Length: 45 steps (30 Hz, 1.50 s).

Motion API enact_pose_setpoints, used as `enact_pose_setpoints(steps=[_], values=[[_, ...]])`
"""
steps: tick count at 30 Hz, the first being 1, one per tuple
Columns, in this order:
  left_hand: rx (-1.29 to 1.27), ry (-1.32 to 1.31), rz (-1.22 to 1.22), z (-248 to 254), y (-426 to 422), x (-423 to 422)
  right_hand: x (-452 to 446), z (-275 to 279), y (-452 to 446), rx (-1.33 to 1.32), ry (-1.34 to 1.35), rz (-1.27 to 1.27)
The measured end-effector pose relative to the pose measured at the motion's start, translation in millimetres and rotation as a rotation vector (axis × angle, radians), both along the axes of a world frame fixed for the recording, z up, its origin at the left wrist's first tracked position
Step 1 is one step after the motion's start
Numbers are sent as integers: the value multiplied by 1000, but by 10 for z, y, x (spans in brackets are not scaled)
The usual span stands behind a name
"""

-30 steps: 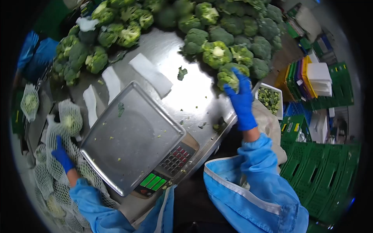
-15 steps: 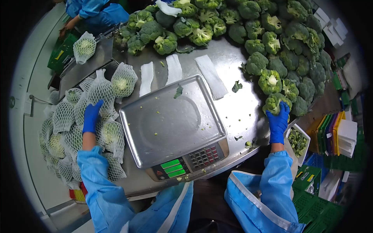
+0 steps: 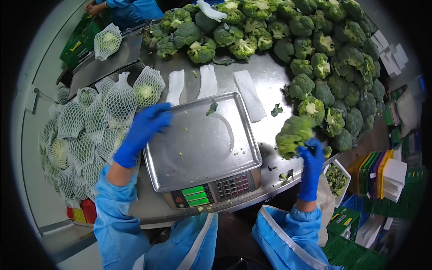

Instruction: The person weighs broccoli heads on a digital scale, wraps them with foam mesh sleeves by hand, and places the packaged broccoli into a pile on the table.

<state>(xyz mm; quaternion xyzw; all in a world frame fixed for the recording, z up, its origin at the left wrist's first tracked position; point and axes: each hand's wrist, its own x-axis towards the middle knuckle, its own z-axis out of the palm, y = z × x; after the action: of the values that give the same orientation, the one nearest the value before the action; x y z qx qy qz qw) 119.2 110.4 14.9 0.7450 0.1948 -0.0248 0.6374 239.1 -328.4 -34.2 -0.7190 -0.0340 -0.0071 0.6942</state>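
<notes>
My right hand [image 3: 311, 164], in a blue glove, grips a broccoli head [image 3: 292, 137] by its stem side, lifted off the table to the right of the scale. The broccoli is slightly blurred. Over the left rim of the scale [image 3: 198, 148] hovers my left hand [image 3: 146, 130], also gloved in blue; its fingers are stretched out with nothing in them. Leaf scraps dot the metal pan. Beside that hand lies a heap of broccoli heads in white foam nets [image 3: 119, 96].
A large pile of bare broccoli [image 3: 321, 92] covers the back and right of the steel table [image 3: 270, 85]. Several white foam net sleeves [image 3: 248, 96] lie behind the scale. A white bin of trimmings [image 3: 335, 180] stands at right. Another person's blue sleeve [image 3: 135, 11] shows at top left.
My right hand has pulled a broccoli head from the pile's front edge, leftward toward the scale. My left hand has moved right from the netted heap to the scale's edge. The view has shifted slightly.
</notes>
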Motion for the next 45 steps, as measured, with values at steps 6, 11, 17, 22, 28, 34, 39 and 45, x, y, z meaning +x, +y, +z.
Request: enact_pose_setpoints(steps=[6,11,17,22,28,34,39,45], values=[[-517,-213,-236,-54,-1092,377,-508,133,1212,461,299,451],[213,-408,-149,-222,-865,244,-424,-231,1389,-216,6,506],[536,-363,136,-301,-186,588,-491,-224,1347,-508,-218,430],[830,99,-157,-667,238,1128,-495,136,1179,-472,-225,267],[648,10,103,-521,146,851,-664,266,1010,-454,-278,215],[-84,-351,120,334,-751,-400,-618,551,1272,26,-97,292],[-104,-333,-206,319,-1027,-775,-264,813,1451,351,220,527],[-676,-286,-265,5,-1200,-837,-283,801,1109,108,-45,313]])
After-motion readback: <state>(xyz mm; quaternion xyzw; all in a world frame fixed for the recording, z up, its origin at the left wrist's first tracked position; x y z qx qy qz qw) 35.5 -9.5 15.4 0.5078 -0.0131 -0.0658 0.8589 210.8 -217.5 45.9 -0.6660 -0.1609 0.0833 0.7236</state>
